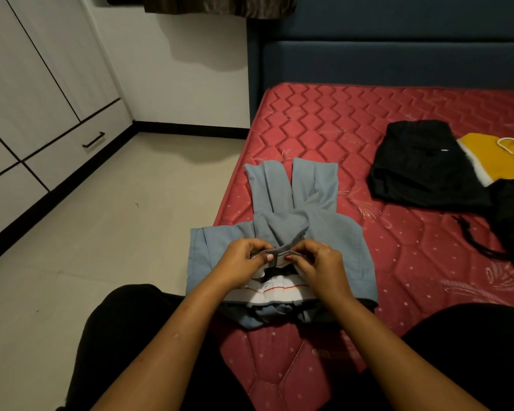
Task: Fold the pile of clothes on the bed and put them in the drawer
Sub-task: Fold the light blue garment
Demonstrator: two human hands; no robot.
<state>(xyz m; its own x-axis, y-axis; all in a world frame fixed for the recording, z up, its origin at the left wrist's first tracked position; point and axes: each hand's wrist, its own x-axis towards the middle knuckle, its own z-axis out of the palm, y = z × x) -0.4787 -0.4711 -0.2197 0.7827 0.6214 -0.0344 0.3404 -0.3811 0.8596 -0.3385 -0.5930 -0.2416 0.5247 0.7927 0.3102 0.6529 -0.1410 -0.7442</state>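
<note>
while the blue trousers [282, 235] lie flat at the near edge of the red mattress [324, 123], the left hand [244, 264] and right hand [318, 262] both pinch the waistband at the fly, fingers curled on the cloth. a black garment [422, 164] and a yellow one [493, 157] sit well apart on the right, and the drawer [80, 143] is shut across the floor.

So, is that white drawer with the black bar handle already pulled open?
No, the white drawer sits flush with the white cabinet panels around it, its black bar handle untouched.
</note>
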